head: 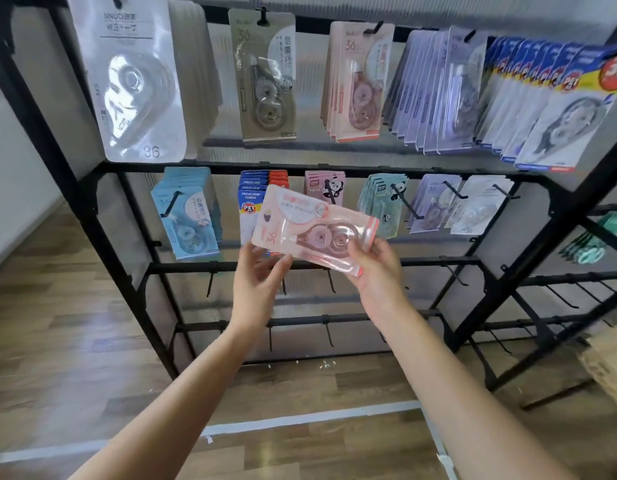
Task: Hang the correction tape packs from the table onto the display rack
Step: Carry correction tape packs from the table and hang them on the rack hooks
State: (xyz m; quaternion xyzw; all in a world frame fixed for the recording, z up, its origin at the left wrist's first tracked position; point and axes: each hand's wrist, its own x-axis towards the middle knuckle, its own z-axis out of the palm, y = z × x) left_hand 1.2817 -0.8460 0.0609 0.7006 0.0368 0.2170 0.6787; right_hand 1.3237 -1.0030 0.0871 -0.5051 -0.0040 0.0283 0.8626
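Observation:
I hold a small stack of pink correction tape packs (310, 226) sideways in front of the black display rack (300, 167). My right hand (376, 268) grips the stack's lower right end, thumb on the clear blister. My left hand (260, 271) touches the stack's lower left edge from below with loosely spread fingers. Matching pink packs (355, 81) hang on a hook in the top row, up and to the right of the held stack. Bare hooks (331, 280) stick out from the bar just below my hands.
The top row also carries white (130, 77), grey-green (265, 77), lavender (438, 91) and blue-yellow packs (556, 98). The middle row holds light blue (187, 216), panda and other packs. A second rack (577, 289) stands at the right, a cardboard box (608, 368) beside it.

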